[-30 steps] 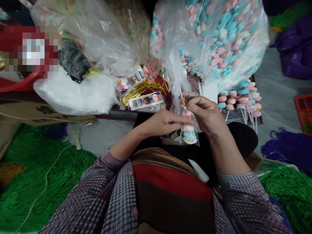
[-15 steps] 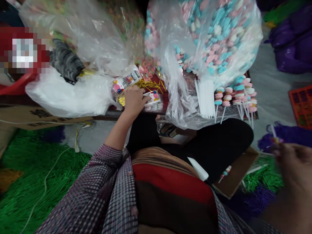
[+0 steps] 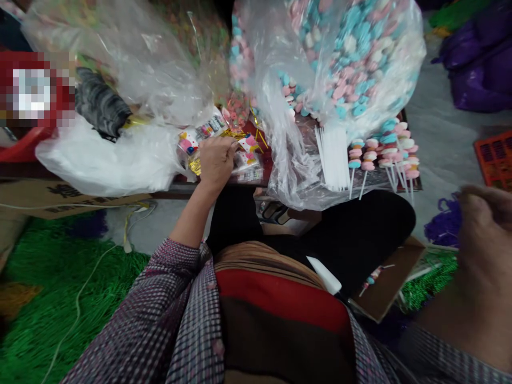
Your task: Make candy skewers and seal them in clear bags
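My left hand [image 3: 218, 162] is at the table's near edge, fingers closed on the edge of a small printed clear bag [image 3: 248, 144]. More printed bags [image 3: 214, 125] and gold twist ties [image 3: 262, 138] lie around its fingertips. Out at the right side is my right hand [image 3: 486, 256], slightly blurred, its fingers loosely curled and apart with nothing visible in them. To its left, low beside my knee, a cardboard box [image 3: 382, 296] holds wrapped candy skewers [image 3: 372, 280]. Several unwrapped pink, blue and white candy skewers [image 3: 388, 146] rest on the table's right end.
Beside those skewers lies a bundle of white sticks [image 3: 332, 160]. Large clear bags of marshmallow-like candy [image 3: 356, 58] stand behind. A white plastic bag [image 3: 108, 160], a dark grey patterned item [image 3: 102, 101] and a red container [image 3: 36, 141] are at left. A white-handled tool [image 3: 324, 274] lies across my lap.
My right hand has let go of the wrapped candy skewer it held; another skewer's stick now shows in the box. My left hand has pinched the printed bag, whose edge is raised.
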Demonstrator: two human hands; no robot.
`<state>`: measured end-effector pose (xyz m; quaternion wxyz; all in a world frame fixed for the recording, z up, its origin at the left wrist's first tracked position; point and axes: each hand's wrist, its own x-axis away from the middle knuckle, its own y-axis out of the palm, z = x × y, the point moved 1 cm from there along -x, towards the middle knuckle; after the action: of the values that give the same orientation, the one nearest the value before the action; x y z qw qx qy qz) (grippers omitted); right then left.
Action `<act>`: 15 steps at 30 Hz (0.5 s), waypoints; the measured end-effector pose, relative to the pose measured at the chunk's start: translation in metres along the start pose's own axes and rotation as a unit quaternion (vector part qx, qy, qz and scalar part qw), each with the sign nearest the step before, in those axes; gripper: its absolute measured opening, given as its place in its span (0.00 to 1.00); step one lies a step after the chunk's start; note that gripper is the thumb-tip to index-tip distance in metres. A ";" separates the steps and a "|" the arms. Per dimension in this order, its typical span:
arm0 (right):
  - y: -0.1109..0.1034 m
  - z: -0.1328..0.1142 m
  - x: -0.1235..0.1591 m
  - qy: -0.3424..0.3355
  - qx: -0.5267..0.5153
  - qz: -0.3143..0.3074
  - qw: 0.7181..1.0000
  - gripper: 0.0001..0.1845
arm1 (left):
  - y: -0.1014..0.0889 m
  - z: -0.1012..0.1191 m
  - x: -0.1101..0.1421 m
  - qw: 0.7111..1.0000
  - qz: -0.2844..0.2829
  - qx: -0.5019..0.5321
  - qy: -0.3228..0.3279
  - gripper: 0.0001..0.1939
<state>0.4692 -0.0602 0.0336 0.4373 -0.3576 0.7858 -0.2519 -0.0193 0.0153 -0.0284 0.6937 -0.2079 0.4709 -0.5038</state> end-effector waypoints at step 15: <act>0.142 -0.210 0.060 0.086 -0.505 -0.372 0.774 0.13 | -0.016 0.059 0.031 0.883 -0.201 0.407 -0.115 0.16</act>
<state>0.2169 -0.0017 0.0054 -0.0035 -0.7680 0.6403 0.0079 0.0250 -0.0304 -0.0020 0.6503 -0.0544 0.0890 -0.7525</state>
